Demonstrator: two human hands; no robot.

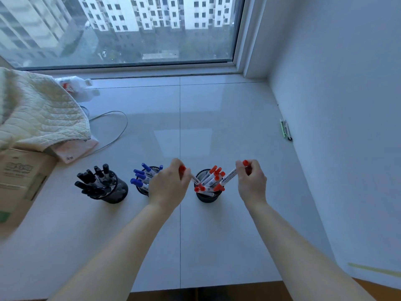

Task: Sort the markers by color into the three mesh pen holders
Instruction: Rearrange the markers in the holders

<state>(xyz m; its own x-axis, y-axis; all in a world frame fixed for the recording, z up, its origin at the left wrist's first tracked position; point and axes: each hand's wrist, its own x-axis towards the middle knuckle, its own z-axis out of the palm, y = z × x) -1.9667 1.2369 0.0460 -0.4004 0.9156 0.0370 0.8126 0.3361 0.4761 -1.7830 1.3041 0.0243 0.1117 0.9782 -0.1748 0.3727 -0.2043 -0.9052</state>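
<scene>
Three black mesh pen holders stand in a row on the white sill. The left holder (pixel 118 190) is full of black-capped markers (pixel 95 181). The middle holder (pixel 141 190) has blue-capped markers (pixel 140 175) and is partly hidden behind my left hand. The right holder (pixel 208 197) bristles with red-capped markers (pixel 213 178). My left hand (pixel 168 183) grips a red-capped marker (pixel 188 173) whose lower end points into the right holder. My right hand (pixel 251 181) pinches another red-capped marker (pixel 231 175), slanted down toward the same holder.
A quilted cream cloth (pixel 36 114) and a cardboard box (pixel 19 177) crowd the left side, with a thin cable (pixel 117 135) and a plastic bottle (pixel 76 85) behind. A few pens (pixel 286 130) lie along the right wall. The window (pixel 121 29) closes off the far edge.
</scene>
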